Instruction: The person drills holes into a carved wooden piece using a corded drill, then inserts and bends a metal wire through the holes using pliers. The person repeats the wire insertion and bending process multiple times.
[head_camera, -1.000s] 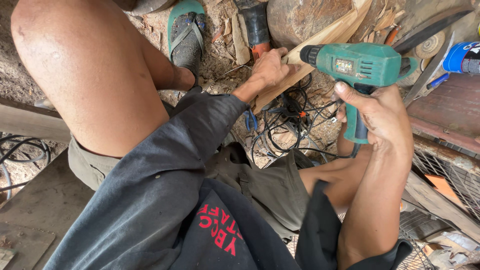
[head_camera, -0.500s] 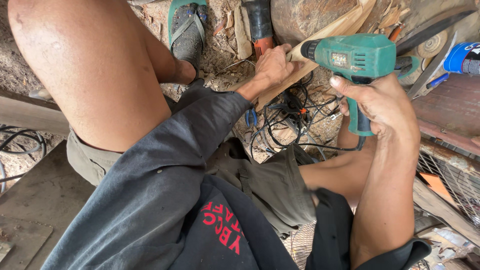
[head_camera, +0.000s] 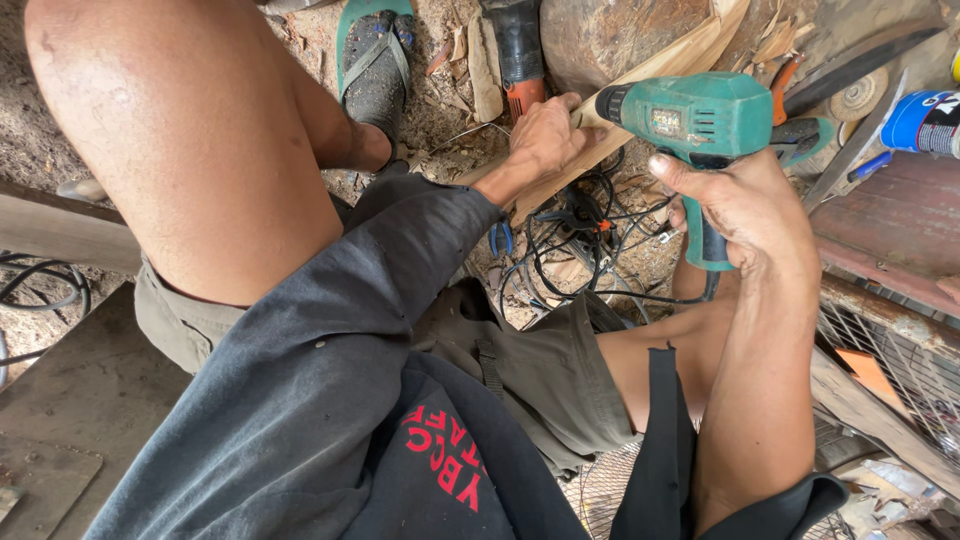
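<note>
Green drill (head_camera: 700, 120) gripped in right hand (head_camera: 745, 205), left hand (head_camera: 540, 135) steadying pale wood strip (head_camera: 640, 85)

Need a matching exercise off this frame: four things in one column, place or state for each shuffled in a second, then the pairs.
Things:
1. green power drill
2. wooden strip
3. green sandal
4. tangle of black cables

Places or states:
A. on the ground between the knees, under the drill
B. on the foot, at the top of the view
C. gripped by the right hand, nose pointing left
D. held by the left hand, slanting up to the right

Pairs: 1-C, 2-D, 3-B, 4-A
</note>
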